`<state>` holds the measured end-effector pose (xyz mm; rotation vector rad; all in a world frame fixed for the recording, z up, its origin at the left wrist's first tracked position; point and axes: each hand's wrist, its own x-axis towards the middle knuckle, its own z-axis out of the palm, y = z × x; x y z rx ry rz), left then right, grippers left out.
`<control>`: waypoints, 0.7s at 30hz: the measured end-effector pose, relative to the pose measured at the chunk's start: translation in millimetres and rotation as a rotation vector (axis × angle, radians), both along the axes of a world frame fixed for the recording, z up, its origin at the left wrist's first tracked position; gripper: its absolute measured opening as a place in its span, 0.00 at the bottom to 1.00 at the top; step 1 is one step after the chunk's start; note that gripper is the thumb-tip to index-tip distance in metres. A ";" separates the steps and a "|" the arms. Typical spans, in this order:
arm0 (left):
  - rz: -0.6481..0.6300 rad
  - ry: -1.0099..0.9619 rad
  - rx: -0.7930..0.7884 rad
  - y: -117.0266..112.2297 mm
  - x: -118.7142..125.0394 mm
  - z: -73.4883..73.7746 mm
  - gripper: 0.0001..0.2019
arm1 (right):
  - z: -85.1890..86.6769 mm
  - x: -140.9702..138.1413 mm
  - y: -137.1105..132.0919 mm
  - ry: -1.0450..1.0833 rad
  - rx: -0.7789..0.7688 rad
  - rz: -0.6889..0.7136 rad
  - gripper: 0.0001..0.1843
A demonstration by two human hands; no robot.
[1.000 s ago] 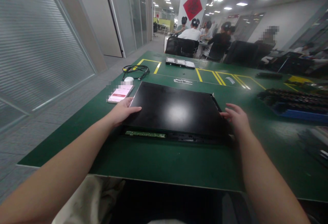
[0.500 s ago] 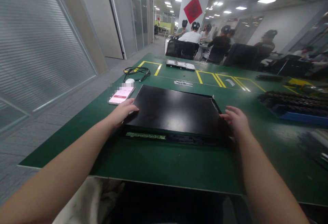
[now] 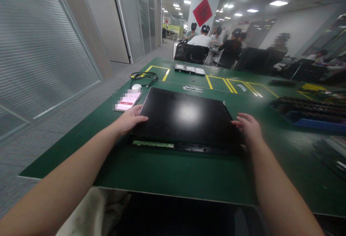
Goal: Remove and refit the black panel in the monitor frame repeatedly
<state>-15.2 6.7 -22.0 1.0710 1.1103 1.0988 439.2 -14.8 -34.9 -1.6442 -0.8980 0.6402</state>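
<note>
A large black display panel (image 3: 183, 115) lies flat on the green table (image 3: 173, 171), with a narrow green circuit strip (image 3: 152, 143) showing along its near edge. My left hand (image 3: 129, 119) rests on the panel's near left corner, thumb on top and fingers at the edge. At the near right edge my right hand (image 3: 248, 127) curls its fingers against the panel's side.
A phone with a pink screen (image 3: 127, 101), a white mouse (image 3: 136, 86) and a coiled black cable (image 3: 143, 75) lie left of the panel. Further back are flat framed parts (image 3: 190, 69) and yellow floor-tape boxes. A blue tray of dark parts (image 3: 308, 110) stands right. Seated people work behind.
The panel's far edge, slightly raised half a second ago, has dropped back flat. Both hands stay at its near corners; my head has shifted a little.
</note>
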 end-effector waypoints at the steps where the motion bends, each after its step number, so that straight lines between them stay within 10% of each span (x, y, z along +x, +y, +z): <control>1: 0.005 -0.009 -0.001 -0.3 0.4 0.3 0.29 | -0.1 0.2 0.3 -0.003 -0.001 -0.005 0.25; 21: 0.032 0.012 -0.012 -3.5 5.1 3.1 0.31 | -8.7 5.1 -0.1 -0.443 -0.176 -0.016 0.26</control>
